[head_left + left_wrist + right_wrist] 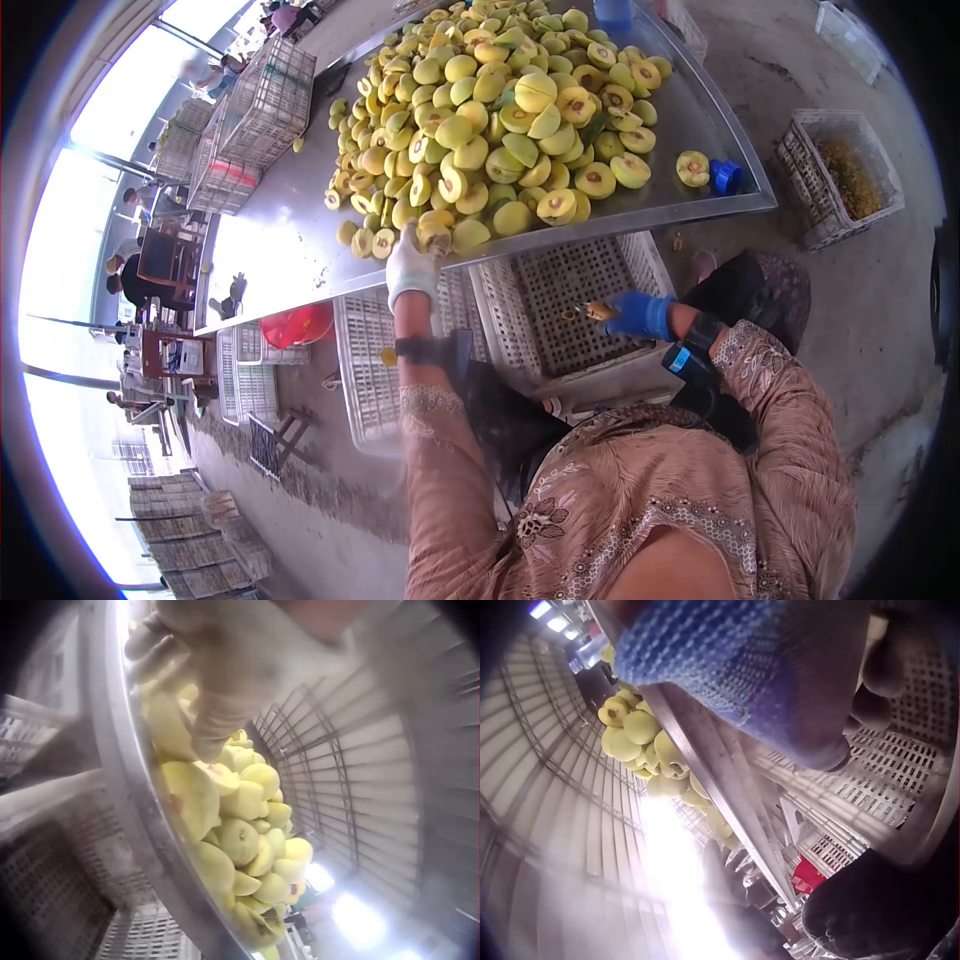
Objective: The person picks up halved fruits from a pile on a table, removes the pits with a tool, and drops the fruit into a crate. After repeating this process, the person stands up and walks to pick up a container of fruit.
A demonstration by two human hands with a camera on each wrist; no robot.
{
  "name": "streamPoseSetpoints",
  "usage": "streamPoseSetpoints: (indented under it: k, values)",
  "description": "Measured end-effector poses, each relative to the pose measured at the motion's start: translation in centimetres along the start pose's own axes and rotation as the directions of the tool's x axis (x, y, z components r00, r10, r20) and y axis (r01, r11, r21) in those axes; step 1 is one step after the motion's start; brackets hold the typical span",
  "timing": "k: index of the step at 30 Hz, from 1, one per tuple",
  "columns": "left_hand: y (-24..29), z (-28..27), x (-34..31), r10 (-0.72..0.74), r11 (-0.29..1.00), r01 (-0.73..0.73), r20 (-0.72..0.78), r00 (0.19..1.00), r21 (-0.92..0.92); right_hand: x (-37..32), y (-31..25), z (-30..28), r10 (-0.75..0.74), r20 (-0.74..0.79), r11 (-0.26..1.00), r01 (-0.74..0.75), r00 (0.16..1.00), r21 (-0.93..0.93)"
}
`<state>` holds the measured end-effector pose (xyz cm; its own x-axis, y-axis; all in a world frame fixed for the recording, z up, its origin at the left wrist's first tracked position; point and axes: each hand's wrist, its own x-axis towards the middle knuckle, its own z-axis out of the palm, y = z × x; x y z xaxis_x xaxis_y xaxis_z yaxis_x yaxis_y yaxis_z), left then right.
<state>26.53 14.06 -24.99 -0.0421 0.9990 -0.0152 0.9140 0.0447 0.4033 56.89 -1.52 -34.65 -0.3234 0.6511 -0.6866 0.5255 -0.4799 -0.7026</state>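
My left hand (412, 268), in a whitish glove, grips a yellow-green peach half (434, 236) at the near edge of the metal table (290, 280). In the left wrist view its thumb and fingers curl round the fruit. Beside and beyond it rises a big heap of peaches (480, 120), many cut, with reddish-brown centres. My right hand (640, 315), in a blue knit glove, is over an open plastic crate (655, 262) below the table edge. Its fingers hold a small tan thing (600, 311); I cannot tell its kind.
Another white crate (365, 370) stands left of the open one, near a red basin (300, 325). One peach half (692, 168) and a blue cap-like object (727, 177) lie at the table's right corner. A crate with yellowish scraps (850, 180) sits on the floor at right.
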Motion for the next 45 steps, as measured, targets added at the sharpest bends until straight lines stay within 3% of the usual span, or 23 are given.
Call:
streamPoseSetpoints:
  k: [3,5,7,8,10,12,15,16,19,20,23,27,29,33,39,45]
  values:
    - [0.9,-0.1,0.3,-0.055,0.998,0.055,0.007,0.998,-0.037,-0.5,-0.3,-0.3,-0.004,0.003,1.000,0.004,1.000,0.000]
    - [0.5,0.3,-0.2,-0.068,0.908,0.034,-0.067,0.995,-0.417,-0.8,-0.8,-0.3,-0.049,0.002,0.999,0.049,0.999,0.024]
    - [0.3,1.2,-1.0,-0.113,0.649,-0.062,-0.176,0.978,-0.758,-0.9,-1.5,-0.1,-0.132,-0.005,0.988,0.132,0.991,0.075]
    - [-0.2,1.3,-1.7,-0.156,0.548,0.008,-0.092,0.984,-0.836,-1.0,-2.0,0.0,-0.171,-0.014,0.980,0.172,0.985,0.105]
    - [1.3,0.9,-3.9,-0.200,0.275,0.008,-0.049,0.978,-0.961,-2.2,-4.0,-0.1,-0.240,-0.039,0.955,0.243,0.970,0.167]
    - [4.4,1.2,-6.5,-0.272,0.014,-0.031,-0.033,0.962,-0.999,-4.1,-6.4,-0.2,-0.297,-0.037,0.927,0.297,0.954,0.229]
    - [4.4,3.8,-6.9,-0.130,-0.273,0.012,0.050,0.990,-0.962,-6.3,-8.8,0.4,-0.346,-0.054,0.896,0.347,0.937,0.278]
    - [5.0,4.2,-7.6,-0.069,-0.311,0.050,0.075,0.995,-0.949,-6.6,-9.2,0.6,-0.356,-0.064,0.888,0.359,0.932,0.286]
    - [6.9,5.1,-8.6,-0.115,-0.288,0.002,0.037,0.993,-0.957,-6.7,-9.6,0.9,-0.370,-0.086,0.891,0.379,0.925,0.248]
    - [7.2,5.4,-8.8,-0.068,-0.317,0.015,0.039,0.997,-0.948,-7.2,-9.8,0.7,-0.340,-0.087,0.909,0.351,0.937,0.225]
    - [9.1,4.9,-10.4,-0.053,-0.404,0.103,0.136,0.989,-0.909,-5.6,-8.6,1.1,-0.566,-0.269,0.821,0.564,0.780,-0.092]
    - [9.2,5.9,-10.7,-0.063,-0.361,0.113,0.145,0.987,-0.926,-5.9,-8.8,1.3,-0.551,-0.310,0.833,0.527,0.774,-0.165]
    - [9.3,5.9,-10.8,-0.064,-0.215,0.053,0.068,0.996,-0.975,-7.2,-9.8,1.2,-0.493,-0.314,0.868,0.482,0.811,-0.119]
    - [9.6,6.2,-11.1,-0.097,0.044,-0.031,-0.036,0.995,-0.999,-5.6,-8.3,2.1,-0.594,-0.389,0.803,0.547,0.704,-0.237]
    - [11.0,6.2,-12.2,-0.131,0.024,-0.001,-0.005,0.991,-1.000,-4.7,-8.0,2.7,-0.587,-0.419,0.810,0.503,0.693,-0.302]
    - [11.1,6.4,-12.6,-0.179,0.161,-0.001,-0.030,0.983,-0.987,-5.0,-8.0,3.2,-0.519,-0.398,0.848,0.398,0.756,-0.349]
